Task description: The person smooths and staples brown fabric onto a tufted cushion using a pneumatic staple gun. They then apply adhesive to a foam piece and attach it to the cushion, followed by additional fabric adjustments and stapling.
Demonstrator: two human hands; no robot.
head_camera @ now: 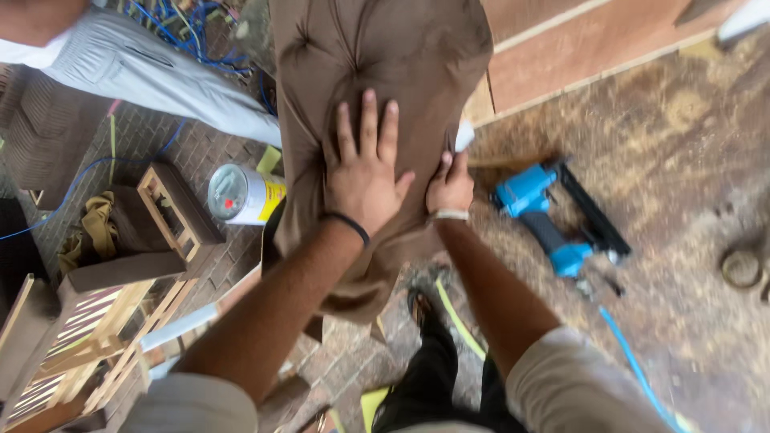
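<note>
A brown tufted upholstered piece [377, 56] stands in front of me, its fabric pulled into folds and buttons. My left hand [362, 172] lies flat on the fabric with fingers spread, a dark band on the wrist. My right hand [449, 188] pinches the fabric's right edge, a pale band at its wrist. A small white object [464, 136] shows just above its fingers; what it is I cannot tell.
A blue pneumatic stapler [553, 220] with a blue hose [634, 365] lies on the sawdust-covered board to the right. A metal can [241, 195] and wooden frames [96, 337] sit at left. Another person's grey-trousered leg [160, 76] stands at upper left.
</note>
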